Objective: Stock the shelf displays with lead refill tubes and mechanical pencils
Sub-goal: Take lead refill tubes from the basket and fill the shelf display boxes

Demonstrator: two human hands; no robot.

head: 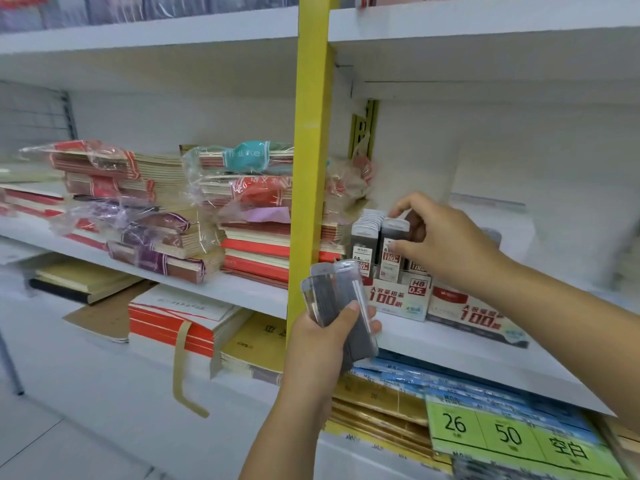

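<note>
Grey tubes [333, 289] fan upward in the left grip [322, 344]; the right grip [446, 237] pinches one upright tube [390, 263].

The head view looks forward and slightly down, close to the white shelf [450, 344] at arm's reach.

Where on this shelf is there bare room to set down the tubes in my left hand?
Bare shelf lies right of the display boxes, and in a narrow strip along their front. Left of the yellow post, wrapped notebook stacks crowd it.
</note>
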